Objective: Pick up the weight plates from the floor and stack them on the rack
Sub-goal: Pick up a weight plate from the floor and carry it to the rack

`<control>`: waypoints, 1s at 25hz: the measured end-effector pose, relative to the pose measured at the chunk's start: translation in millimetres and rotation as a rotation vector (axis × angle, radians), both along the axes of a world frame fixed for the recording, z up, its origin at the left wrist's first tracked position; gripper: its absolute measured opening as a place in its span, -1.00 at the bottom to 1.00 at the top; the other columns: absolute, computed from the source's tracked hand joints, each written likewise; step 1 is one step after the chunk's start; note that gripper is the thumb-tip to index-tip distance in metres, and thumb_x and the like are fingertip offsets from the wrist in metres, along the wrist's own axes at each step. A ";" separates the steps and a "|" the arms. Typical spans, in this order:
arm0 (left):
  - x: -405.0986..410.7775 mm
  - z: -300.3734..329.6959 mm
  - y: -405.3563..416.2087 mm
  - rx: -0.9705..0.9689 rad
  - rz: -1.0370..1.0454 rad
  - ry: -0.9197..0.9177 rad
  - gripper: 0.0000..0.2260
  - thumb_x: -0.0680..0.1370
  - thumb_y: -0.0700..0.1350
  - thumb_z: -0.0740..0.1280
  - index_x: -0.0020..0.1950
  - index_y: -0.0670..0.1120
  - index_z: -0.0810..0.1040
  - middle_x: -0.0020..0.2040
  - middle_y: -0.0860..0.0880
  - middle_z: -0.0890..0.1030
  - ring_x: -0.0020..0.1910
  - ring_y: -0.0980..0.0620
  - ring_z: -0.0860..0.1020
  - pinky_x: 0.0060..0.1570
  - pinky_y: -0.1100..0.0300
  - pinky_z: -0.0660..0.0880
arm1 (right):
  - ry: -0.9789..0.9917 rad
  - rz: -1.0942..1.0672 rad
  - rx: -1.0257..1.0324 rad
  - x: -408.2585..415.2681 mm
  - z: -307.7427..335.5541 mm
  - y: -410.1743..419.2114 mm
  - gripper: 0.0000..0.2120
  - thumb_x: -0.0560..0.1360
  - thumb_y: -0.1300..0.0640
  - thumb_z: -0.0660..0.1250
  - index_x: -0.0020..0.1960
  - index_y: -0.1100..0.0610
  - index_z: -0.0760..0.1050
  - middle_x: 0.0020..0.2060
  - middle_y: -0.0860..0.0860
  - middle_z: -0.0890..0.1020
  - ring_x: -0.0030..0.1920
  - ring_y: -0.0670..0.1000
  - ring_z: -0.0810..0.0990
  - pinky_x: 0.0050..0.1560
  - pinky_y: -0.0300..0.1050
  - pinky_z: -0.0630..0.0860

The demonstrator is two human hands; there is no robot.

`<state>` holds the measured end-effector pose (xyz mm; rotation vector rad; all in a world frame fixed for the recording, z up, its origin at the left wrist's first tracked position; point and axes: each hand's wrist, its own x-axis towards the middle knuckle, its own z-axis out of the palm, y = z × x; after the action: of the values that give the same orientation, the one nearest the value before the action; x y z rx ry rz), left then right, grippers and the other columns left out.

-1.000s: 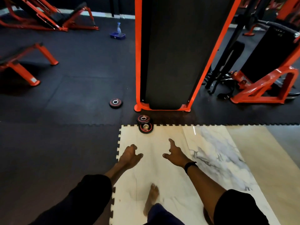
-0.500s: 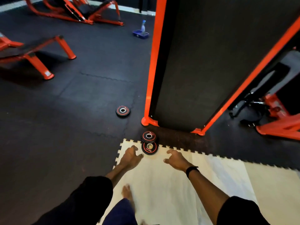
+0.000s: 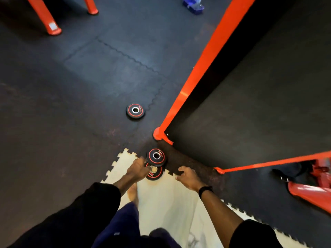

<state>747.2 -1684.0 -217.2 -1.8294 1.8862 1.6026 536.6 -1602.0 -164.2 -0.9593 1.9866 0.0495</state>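
Observation:
Two small black weight plates with red rings lie overlapped at the corner of the pale foam mat [image 3: 166, 199]: the upper plate [image 3: 156, 156] rests partly on the lower plate [image 3: 155, 173]. My left hand [image 3: 138, 170] is at their left edge, its thumb beside the upper plate and its fingers over the lower one; whether it grips is unclear. My right hand [image 3: 188, 178] hovers just right of them, fingers loosely curled, holding nothing. A third plate [image 3: 135, 110] lies alone on the black floor further out. No rack is in view.
An orange-framed black panel [image 3: 250, 104] stands right behind the plates, its corner foot [image 3: 158, 135] close to them. Orange bench legs [image 3: 52, 27] are at the top left, a blue tray [image 3: 193, 6] at the top, orange equipment [image 3: 311, 196] at the right. My bare foot [image 3: 133, 192] is on the mat.
I have come closer and bent down over the plates. Both hands dropped toward the overlapped pair; the left hand now reaches their edge.

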 end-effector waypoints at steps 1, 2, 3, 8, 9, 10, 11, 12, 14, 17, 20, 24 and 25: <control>-5.3 -4.7 -9.2 0.027 0.006 -0.021 -0.66 0.54 -0.02 0.32 0.24 -0.16 0.43 0.25 -0.17 0.51 0.21 -0.17 0.50 0.15 0.03 0.46 | -0.011 0.009 0.009 -6.0 0.3 -16.0 -0.52 0.50 0.12 0.39 0.37 0.20 0.41 0.21 0.16 0.57 0.21 0.10 0.56 0.27 -0.05 0.47; -9.4 -7.9 -15.3 0.057 0.011 -0.041 -0.67 0.54 0.00 0.32 0.23 -0.14 0.42 0.24 -0.17 0.52 0.17 -0.16 0.52 0.15 0.01 0.48 | -0.028 0.025 0.022 -9.5 -0.5 -28.4 -0.53 0.50 0.12 0.39 0.36 0.21 0.41 0.20 0.17 0.59 0.20 0.10 0.56 0.27 -0.04 0.48; -14.2 -13.3 -20.6 0.088 0.013 -0.055 -0.67 0.54 0.02 0.31 0.21 -0.13 0.42 0.23 -0.18 0.52 0.14 -0.16 0.54 0.13 0.01 0.50 | -0.033 0.040 0.038 -12.6 -3.7 -38.6 -0.54 0.50 0.12 0.39 0.35 0.22 0.42 0.19 0.17 0.60 0.19 0.10 0.57 0.26 -0.02 0.48; -34.2 -22.8 -49.4 0.145 0.097 -0.090 -0.65 0.56 0.02 0.31 0.24 -0.15 0.41 0.26 -0.17 0.50 0.17 -0.13 0.50 0.10 0.04 0.50 | -0.097 0.152 0.137 -30.3 -22.6 -85.2 -0.55 0.51 0.15 0.38 0.36 0.22 0.41 0.21 0.16 0.57 0.24 0.12 0.54 0.26 -0.05 0.47; -37.9 -30.2 -54.2 0.154 0.125 -0.105 -0.65 0.56 0.02 0.31 0.25 -0.14 0.41 0.26 -0.17 0.50 0.17 -0.13 0.51 0.10 0.02 0.51 | -0.102 0.176 0.144 -36.1 -28.1 -95.9 -0.56 0.51 0.16 0.37 0.36 0.23 0.41 0.20 0.16 0.57 0.25 0.13 0.53 0.26 -0.04 0.47; -41.3 -33.7 -59.9 0.173 0.166 -0.105 -0.65 0.55 0.03 0.31 0.25 -0.14 0.41 0.26 -0.16 0.51 0.15 -0.13 0.51 0.09 0.02 0.52 | -0.111 0.184 0.153 -42.2 -37.5 -107.6 -0.58 0.52 0.18 0.36 0.35 0.24 0.41 0.19 0.16 0.57 0.24 0.14 0.53 0.25 -0.04 0.48; -46.2 -44.5 -64.0 0.190 0.203 -0.109 -0.65 0.55 0.03 0.32 0.25 -0.13 0.42 0.24 -0.15 0.52 0.13 -0.12 0.52 0.07 0.03 0.52 | -0.130 0.190 0.166 -46.1 -47.3 -119.4 -0.61 0.52 0.19 0.36 0.32 0.23 0.44 0.18 0.16 0.56 0.23 0.13 0.53 0.23 -0.06 0.48; -50.9 -58.1 -69.0 0.219 0.253 -0.107 -0.65 0.55 0.04 0.32 0.24 -0.12 0.42 0.23 -0.15 0.53 0.11 -0.11 0.52 0.06 0.04 0.51 | -0.135 0.225 0.158 -50.9 -64.7 -132.1 -0.65 0.50 0.15 0.36 0.27 0.20 0.48 0.16 0.17 0.56 0.21 0.15 0.53 0.22 -0.04 0.48; -58.0 -88.2 -70.1 0.267 0.355 -0.124 -0.62 0.53 0.07 0.33 0.25 -0.11 0.44 0.21 -0.15 0.56 0.14 -0.14 0.53 0.12 0.03 0.49 | -0.086 0.303 0.135 -64.0 -116.4 -146.2 -0.66 0.37 -0.03 0.34 0.09 0.08 0.56 0.19 0.24 0.54 0.27 0.23 0.48 0.31 0.08 0.40; -73.4 -166.0 -64.3 0.316 0.538 -0.211 -0.60 0.51 0.11 0.35 0.24 -0.10 0.49 0.18 -0.15 0.58 0.18 -0.17 0.53 0.20 -0.01 0.47 | -0.121 0.401 0.236 -110.9 -265.9 -142.6 -0.56 0.26 -0.12 0.33 0.07 0.07 0.59 0.31 0.29 0.45 0.38 0.22 0.37 0.39 0.16 0.28; -96.3 -286.4 -49.6 0.439 0.661 -0.245 -0.64 0.37 0.29 0.34 0.03 0.11 0.55 0.11 -0.16 0.62 0.17 -0.19 0.54 0.23 -0.05 0.45 | -0.120 0.395 0.306 -122.1 -321.3 -173.2 -0.67 0.30 -0.04 0.35 -0.06 0.17 0.59 0.04 0.32 0.58 0.14 0.28 0.53 0.20 0.20 0.45; -129.2 -402.1 -49.4 0.529 0.676 -0.252 -0.73 0.42 0.19 0.38 0.08 0.16 0.55 0.00 0.05 0.62 0.05 0.02 0.56 0.13 0.22 0.40 | -0.109 0.319 0.283 -128.6 -414.3 -212.0 -0.87 0.43 0.35 0.37 -0.18 0.45 0.52 -0.26 0.35 0.60 -0.17 0.25 0.60 -0.09 0.14 0.49; -132.3 -434.9 -52.7 0.531 0.695 -0.188 -0.68 0.46 0.10 0.42 0.18 0.09 0.52 -0.02 0.10 0.55 -0.01 0.08 0.53 0.08 0.24 0.39 | -0.116 0.306 0.289 -132.4 -445.3 -215.1 -0.90 0.45 0.34 0.36 -0.14 0.42 0.53 -0.25 0.27 0.60 -0.17 0.17 0.59 -0.08 0.08 0.45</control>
<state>614.9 -1736.7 -652.1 -2.3603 0.6534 1.7631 404.2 -1817.0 -609.4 -1.0403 1.6574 0.4301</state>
